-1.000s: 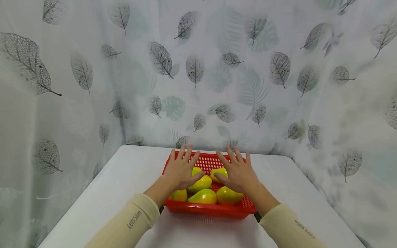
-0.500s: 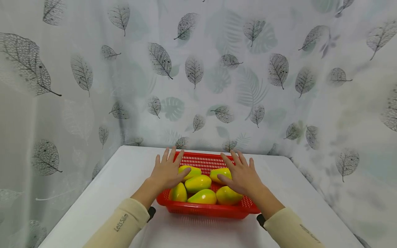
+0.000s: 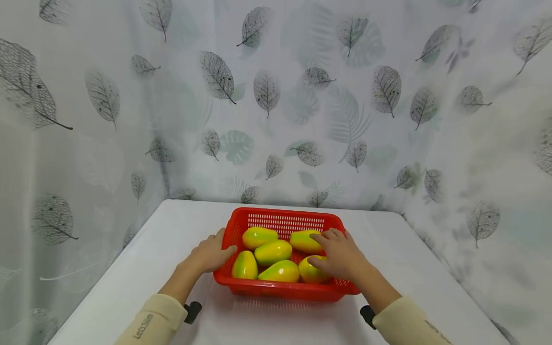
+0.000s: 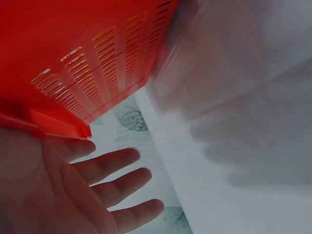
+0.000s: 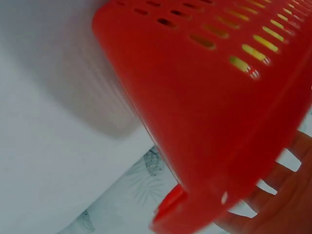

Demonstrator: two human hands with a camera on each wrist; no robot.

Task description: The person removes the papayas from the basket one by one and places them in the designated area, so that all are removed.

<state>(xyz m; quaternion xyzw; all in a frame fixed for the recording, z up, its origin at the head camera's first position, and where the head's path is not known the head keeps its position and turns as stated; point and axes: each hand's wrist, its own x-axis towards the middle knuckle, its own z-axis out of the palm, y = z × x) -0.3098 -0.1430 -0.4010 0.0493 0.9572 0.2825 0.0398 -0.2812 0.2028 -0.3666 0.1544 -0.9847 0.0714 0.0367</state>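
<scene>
A red plastic basket (image 3: 286, 289) with slotted walls holds several yellow-green mangoes (image 3: 273, 252), seen in the head view. My left hand (image 3: 210, 254) is at the basket's left rim, its thumb lying over the edge. In the left wrist view that hand's fingers (image 4: 124, 180) extend straight and spread beneath the rim, outside the wall. Over the right rim is my right hand (image 3: 342, 256), fingers spread, overlapping two mangoes in the head view. In the right wrist view its fingers (image 5: 278, 178) show beyond the rim, partly hidden by the basket (image 5: 195, 107).
The basket stands on a white table (image 3: 181, 230), which extends to both sides and in front of it. A leaf-printed curtain (image 3: 276, 120) hangs behind the table and along its sides. A dark wrist device (image 3: 192, 312) shows beside the left sleeve.
My left hand has moved left and down from above the basket to its left rim. The right hand has lowered toward the right rim. Basket and mangoes stay in place.
</scene>
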